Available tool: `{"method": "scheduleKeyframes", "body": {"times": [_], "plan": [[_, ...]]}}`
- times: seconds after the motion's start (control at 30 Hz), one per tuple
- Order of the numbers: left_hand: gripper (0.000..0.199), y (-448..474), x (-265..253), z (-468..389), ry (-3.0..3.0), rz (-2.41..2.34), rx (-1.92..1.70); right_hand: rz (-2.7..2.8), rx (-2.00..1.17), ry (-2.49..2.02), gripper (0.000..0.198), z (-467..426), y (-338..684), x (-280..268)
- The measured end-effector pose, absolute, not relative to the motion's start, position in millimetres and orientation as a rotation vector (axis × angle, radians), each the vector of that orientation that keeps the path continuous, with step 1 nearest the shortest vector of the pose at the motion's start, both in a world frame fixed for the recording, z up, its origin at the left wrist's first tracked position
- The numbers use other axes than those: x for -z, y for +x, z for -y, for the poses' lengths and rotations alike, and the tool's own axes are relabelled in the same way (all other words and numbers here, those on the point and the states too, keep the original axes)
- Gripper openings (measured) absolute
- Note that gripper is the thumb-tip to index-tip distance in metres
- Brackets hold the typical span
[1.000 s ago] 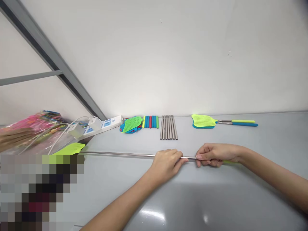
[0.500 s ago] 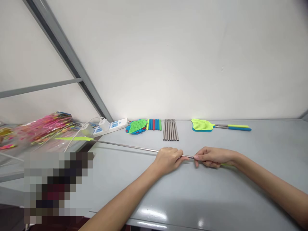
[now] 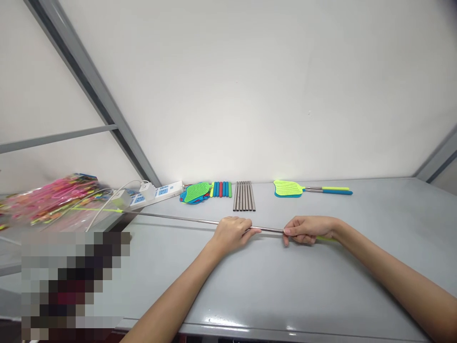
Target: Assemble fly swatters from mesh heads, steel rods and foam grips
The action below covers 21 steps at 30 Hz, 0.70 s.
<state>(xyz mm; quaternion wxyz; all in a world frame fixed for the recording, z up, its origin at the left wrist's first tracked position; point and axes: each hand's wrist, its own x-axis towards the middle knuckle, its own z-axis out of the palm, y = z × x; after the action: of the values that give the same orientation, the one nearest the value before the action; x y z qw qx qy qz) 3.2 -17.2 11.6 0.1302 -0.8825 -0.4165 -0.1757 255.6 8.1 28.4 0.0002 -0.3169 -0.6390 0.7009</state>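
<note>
An extended telescopic fly swatter (image 3: 171,217) lies across my front, its thin metal rod slanting over the table. Its yellow-green head (image 3: 103,209) points far left and shows almost edge-on. Midway along the rod, my left hand (image 3: 232,232) is wrapped over the metal, thumb stretched along it to the right. My right hand (image 3: 303,230) pinches the thicker rod end by the handle; a strip of yellow-green handle (image 3: 327,238) shows behind its wrist. Bare rod spans the gap between both hands.
Metal tubes (image 3: 244,196) lie in a row by the wall, beside coloured handles (image 3: 221,189) and stacked swatter heads (image 3: 197,192). Two fly swatters (image 3: 289,188) lie to the right. A power strip (image 3: 167,191) with cables and plastic-bagged items (image 3: 53,197) are at left.
My hands are farther apart along the rod, the left one having moved left. The swatter head has turned more edge-on. The whole view has shifted to the right.
</note>
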Motion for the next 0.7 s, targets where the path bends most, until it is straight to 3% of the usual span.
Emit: {"method": "scheduleKeyframes", "body": {"times": [0.7], "plan": [[0.045, -4.4, -23.0, 12.2, -2.68, 1.516, 0.487, 1.942, -2.231, -1.095, 0.036, -22.1, 287.3, -24.2]]}}
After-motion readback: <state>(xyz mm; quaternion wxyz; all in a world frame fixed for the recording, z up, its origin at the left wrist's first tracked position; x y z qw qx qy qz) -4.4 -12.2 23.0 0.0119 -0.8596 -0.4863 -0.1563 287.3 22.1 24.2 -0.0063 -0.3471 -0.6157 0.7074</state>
